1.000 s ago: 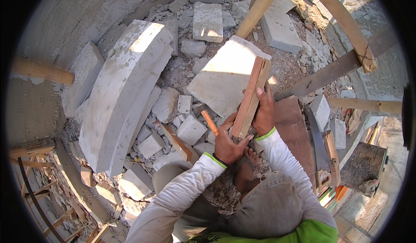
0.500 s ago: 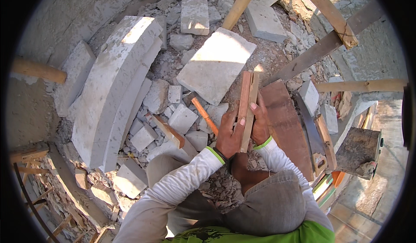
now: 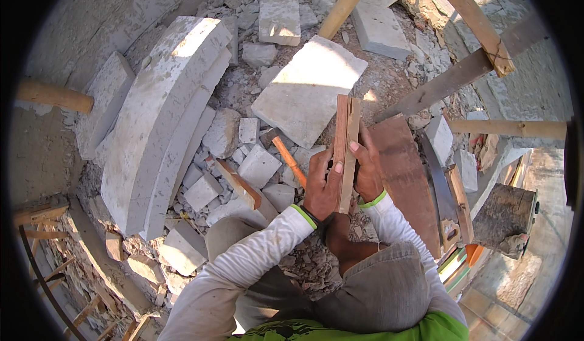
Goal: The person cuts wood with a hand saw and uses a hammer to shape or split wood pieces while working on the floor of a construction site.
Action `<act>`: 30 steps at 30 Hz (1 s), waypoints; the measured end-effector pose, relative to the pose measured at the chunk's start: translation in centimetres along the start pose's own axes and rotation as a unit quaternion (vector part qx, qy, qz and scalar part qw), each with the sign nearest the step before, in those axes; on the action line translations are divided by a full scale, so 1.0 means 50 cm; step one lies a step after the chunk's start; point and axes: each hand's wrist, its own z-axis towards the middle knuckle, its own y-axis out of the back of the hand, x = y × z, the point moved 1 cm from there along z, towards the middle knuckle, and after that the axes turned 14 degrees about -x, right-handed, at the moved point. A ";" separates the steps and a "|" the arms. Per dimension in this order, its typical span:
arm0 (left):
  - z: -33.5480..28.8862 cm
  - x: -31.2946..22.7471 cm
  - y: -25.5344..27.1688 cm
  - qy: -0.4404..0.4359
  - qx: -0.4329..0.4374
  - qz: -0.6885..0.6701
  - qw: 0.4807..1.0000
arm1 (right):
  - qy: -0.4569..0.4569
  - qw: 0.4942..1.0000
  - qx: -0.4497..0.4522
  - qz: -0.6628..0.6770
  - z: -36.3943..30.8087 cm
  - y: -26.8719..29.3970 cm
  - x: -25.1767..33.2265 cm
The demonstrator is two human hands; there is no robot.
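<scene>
Two narrow wooden strips stand side by side between my hands, a reddish strip (image 3: 341,121) on the left and a paler strip (image 3: 351,135) on the right. My left hand (image 3: 321,187) is closed round their left side, its thumb lying along the wood. From the other side my right hand (image 3: 367,169) grips the paler strip, thumb on its face and some fingers hidden behind. Left of my hands, a hammer (image 3: 289,161) with an orange-brown handle rests on rubble. A brown board (image 3: 398,170) lies close to my right hand.
A handsaw (image 3: 449,230) lies beside the board, next to a wooden piece (image 3: 458,204). Large pale blocks (image 3: 164,104) stand at left; a flat slab (image 3: 310,91) lies ahead. Wooden poles (image 3: 350,3) and a dark beam (image 3: 444,85) cross the far area. A stained box (image 3: 502,216) sits at right.
Both hands keep their hold on the strips, whose upper ends have shifted slightly left. The surroundings have moved a little in view.
</scene>
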 end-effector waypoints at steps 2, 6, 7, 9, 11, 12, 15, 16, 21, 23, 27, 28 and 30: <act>0.003 0.001 0.000 -0.005 -0.011 -0.005 1.000 | 0.004 1.000 -0.001 -0.005 0.006 -0.002 -0.004; 0.009 0.003 0.001 -0.009 -0.016 -0.005 1.000 | 0.011 1.000 0.002 -0.003 0.014 -0.007 -0.010; 0.010 0.003 0.002 -0.007 -0.014 -0.003 1.000 | 0.010 1.000 0.006 0.008 0.016 -0.008 -0.011; 0.012 -0.001 0.002 -0.016 -0.013 -0.001 1.000 | 0.007 1.000 0.007 -0.014 0.016 -0.012 -0.005; 0.014 -0.003 0.003 -0.018 -0.012 0.003 1.000 | 0.007 1.000 0.008 -0.027 0.017 -0.013 -0.005; 0.016 -0.003 0.003 -0.017 -0.012 0.005 1.000 | 0.009 1.000 0.010 -0.028 0.019 -0.013 -0.006; 0.016 0.000 0.004 -0.015 -0.016 0.006 1.000 | 0.012 0.999 0.014 -0.028 0.024 -0.012 -0.014; 0.016 0.001 0.004 -0.015 -0.018 0.005 1.000 | 0.012 0.999 0.015 -0.028 0.025 -0.011 -0.016; 0.020 0.001 0.007 -0.018 -0.018 0.013 1.000 | 0.018 0.998 0.023 -0.047 0.030 -0.017 -0.020; 0.025 0.005 0.007 0.005 -0.001 0.009 1.000 | 0.012 0.999 0.020 -0.046 0.035 -0.021 -0.016; 0.049 0.018 0.023 0.026 0.038 0.009 0.999 | -0.004 1.000 -0.013 -0.016 0.031 -0.049 -0.009; 0.057 0.021 0.031 0.011 0.055 0.009 0.998 | -0.003 1.000 -0.027 -0.015 0.031 -0.053 -0.008; 0.064 0.020 0.041 0.026 0.079 -0.004 0.997 | -0.019 0.999 -0.025 -0.011 0.029 -0.061 0.001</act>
